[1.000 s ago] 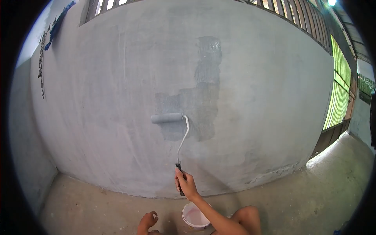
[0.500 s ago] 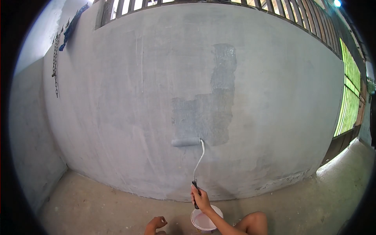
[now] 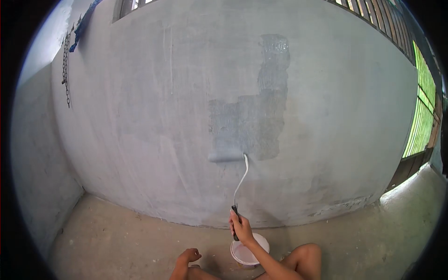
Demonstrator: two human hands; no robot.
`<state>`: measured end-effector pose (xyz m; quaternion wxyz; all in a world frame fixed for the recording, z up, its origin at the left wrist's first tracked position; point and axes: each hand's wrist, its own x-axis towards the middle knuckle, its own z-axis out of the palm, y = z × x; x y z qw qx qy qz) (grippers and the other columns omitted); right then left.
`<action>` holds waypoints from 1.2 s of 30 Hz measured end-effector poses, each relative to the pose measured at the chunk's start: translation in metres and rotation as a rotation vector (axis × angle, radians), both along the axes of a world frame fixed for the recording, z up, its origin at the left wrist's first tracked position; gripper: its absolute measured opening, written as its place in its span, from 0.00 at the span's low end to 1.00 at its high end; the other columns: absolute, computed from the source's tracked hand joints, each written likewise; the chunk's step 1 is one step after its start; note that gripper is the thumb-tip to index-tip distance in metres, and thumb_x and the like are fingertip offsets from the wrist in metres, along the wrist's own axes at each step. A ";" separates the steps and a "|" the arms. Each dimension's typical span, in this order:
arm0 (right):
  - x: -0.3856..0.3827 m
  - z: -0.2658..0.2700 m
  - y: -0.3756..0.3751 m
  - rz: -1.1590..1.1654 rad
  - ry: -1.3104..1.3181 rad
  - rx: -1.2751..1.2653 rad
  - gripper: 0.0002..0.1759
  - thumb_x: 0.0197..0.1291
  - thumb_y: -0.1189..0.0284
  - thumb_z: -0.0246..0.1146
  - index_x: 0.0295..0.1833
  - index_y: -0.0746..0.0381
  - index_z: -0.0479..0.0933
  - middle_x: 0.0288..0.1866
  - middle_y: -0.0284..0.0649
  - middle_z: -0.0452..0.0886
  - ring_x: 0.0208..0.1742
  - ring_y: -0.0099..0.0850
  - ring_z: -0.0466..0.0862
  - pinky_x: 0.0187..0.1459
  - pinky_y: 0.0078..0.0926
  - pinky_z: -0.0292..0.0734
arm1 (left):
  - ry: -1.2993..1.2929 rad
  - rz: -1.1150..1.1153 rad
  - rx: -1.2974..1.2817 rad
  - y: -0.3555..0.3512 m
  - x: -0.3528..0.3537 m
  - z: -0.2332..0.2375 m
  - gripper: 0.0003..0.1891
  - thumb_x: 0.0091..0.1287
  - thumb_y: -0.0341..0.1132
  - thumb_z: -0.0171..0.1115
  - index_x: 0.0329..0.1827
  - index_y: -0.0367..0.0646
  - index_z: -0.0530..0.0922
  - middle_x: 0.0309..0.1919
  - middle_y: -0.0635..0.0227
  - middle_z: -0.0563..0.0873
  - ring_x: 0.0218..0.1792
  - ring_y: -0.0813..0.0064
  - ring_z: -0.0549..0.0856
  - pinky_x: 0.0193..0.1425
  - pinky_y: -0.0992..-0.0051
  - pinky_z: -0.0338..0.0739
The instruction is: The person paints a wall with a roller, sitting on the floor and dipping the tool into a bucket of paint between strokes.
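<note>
My right hand point(image 3: 241, 228) is closed round the black handle point(image 3: 236, 223) of a paint roller. The grey roller sleeve point(image 3: 227, 157) lies sideways against the wall, at the lower left edge of a darker, wet-looking painted patch point(image 3: 249, 122). A bent white rod joins sleeve and handle. Under my right forearm a round white bucket point(image 3: 265, 242) stands on the floor, with pale liquid inside. My left hand point(image 3: 190, 255) is by my leg, left of the bucket, its fingers curled in and nothing visible in them.
The pale grey wall point(image 3: 130, 116) fills the view and meets the concrete floor point(image 3: 140, 238) below. Chains point(image 3: 66, 70) and a blue cloth point(image 3: 81, 30) hang at the upper left. Slatted openings point(image 3: 373, 16) and a bright green slatted panel point(image 3: 420, 107) are on the right.
The view has tilted down, so wall, roller and bucket appear higher. On the wall the roller stays near the patch's lower left edge. Both hands keep their pose.
</note>
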<state>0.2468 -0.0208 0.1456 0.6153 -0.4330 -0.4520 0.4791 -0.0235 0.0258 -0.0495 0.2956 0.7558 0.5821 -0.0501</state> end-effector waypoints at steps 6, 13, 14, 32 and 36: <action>-0.007 -0.048 -0.028 -0.020 0.064 -0.152 0.26 0.66 0.48 0.54 0.28 0.60 0.69 0.15 0.29 0.67 0.14 0.18 0.67 0.18 0.17 0.62 | 0.001 0.008 -0.016 0.002 -0.002 -0.005 0.20 0.56 0.49 0.61 0.45 0.45 0.82 0.44 0.52 0.85 0.49 0.52 0.82 0.56 0.61 0.76; -0.007 0.005 -0.005 0.020 0.070 -0.064 0.24 0.67 0.50 0.54 0.29 0.61 0.69 0.15 0.29 0.66 0.14 0.18 0.67 0.18 0.17 0.63 | 0.013 -0.020 -0.027 0.002 -0.002 -0.004 0.20 0.58 0.49 0.61 0.45 0.45 0.82 0.45 0.50 0.84 0.50 0.51 0.82 0.57 0.60 0.75; -0.008 0.012 -0.003 0.036 0.085 -0.020 0.24 0.68 0.51 0.53 0.30 0.61 0.69 0.16 0.30 0.65 0.14 0.18 0.66 0.17 0.18 0.63 | 0.016 0.005 -0.026 0.001 -0.002 -0.003 0.19 0.57 0.49 0.60 0.45 0.45 0.82 0.45 0.51 0.84 0.50 0.52 0.82 0.56 0.60 0.76; -0.011 -0.015 -0.016 0.086 0.142 -0.159 0.24 0.68 0.51 0.53 0.28 0.60 0.67 0.15 0.31 0.67 0.15 0.21 0.69 0.19 0.19 0.66 | 0.021 0.025 -0.006 -0.003 0.003 0.006 0.18 0.57 0.47 0.60 0.43 0.45 0.82 0.44 0.52 0.85 0.49 0.53 0.82 0.56 0.60 0.76; -0.007 -0.017 -0.001 0.078 0.063 -0.082 0.25 0.68 0.51 0.53 0.27 0.60 0.67 0.15 0.31 0.67 0.15 0.21 0.69 0.19 0.19 0.66 | 0.037 0.033 -0.021 -0.001 0.004 0.006 0.18 0.57 0.48 0.60 0.43 0.46 0.82 0.44 0.53 0.85 0.49 0.53 0.82 0.56 0.60 0.76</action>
